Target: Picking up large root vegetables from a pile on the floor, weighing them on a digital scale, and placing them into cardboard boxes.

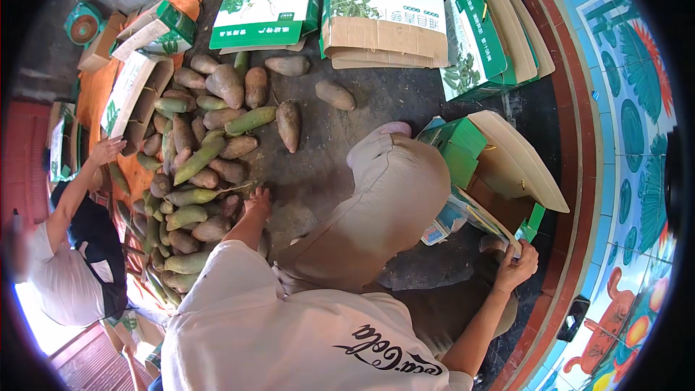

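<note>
The right hand (pixel 517 269) gripped an open cardboard carton (pixel 517 152) near the right edge of the floor (pixel 311 166); the left hand (pixel 256 206) was open beside radishes (pixel 199 163) heaped toward the left edge, with printed cartons (pixel 391 0) lining the far edge.

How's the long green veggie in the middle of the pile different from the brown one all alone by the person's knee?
Colour: the long green veggie is mostly green, while the brown veggie is dull brown.
Shape: the green one looks longer and slimmer; the brown one looks shorter and plumper.
Place: the green one rests among others, while the brown one lies apart on dark floor.
Both are rounded and lying down.
</note>
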{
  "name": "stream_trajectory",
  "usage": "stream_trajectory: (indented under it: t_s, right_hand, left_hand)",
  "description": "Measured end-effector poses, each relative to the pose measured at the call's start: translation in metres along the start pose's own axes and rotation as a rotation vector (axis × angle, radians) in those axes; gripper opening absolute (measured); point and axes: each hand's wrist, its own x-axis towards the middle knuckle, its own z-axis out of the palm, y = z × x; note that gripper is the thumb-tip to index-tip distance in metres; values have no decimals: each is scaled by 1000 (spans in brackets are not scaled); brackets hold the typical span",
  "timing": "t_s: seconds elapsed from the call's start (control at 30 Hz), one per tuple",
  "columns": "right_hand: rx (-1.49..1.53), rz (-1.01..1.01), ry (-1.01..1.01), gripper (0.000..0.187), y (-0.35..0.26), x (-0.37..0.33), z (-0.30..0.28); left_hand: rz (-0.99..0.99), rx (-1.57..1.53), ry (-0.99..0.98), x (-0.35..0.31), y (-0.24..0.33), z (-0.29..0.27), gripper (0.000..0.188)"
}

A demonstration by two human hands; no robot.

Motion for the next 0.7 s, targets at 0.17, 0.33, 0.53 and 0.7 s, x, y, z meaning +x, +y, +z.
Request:
stream_trajectory:
  t_s: [0.17,0.33,0.53,0.7]
  right_hand:
    - [-7,-11,-5,20,-4,3,-1]
    - [-6,-23,0,22,-6,5,2]
    - [-3,-9,16,22,-3,3,3]
    - [31,3,25,26,-6,4,-1]
  left_hand:
    - [42,132,49,2,6,-3,58]
    - [73,166,148,17,6,43,40]
    - [135,207,160,10,15,29,39]
    - [219,214,123,1,18,22,39]
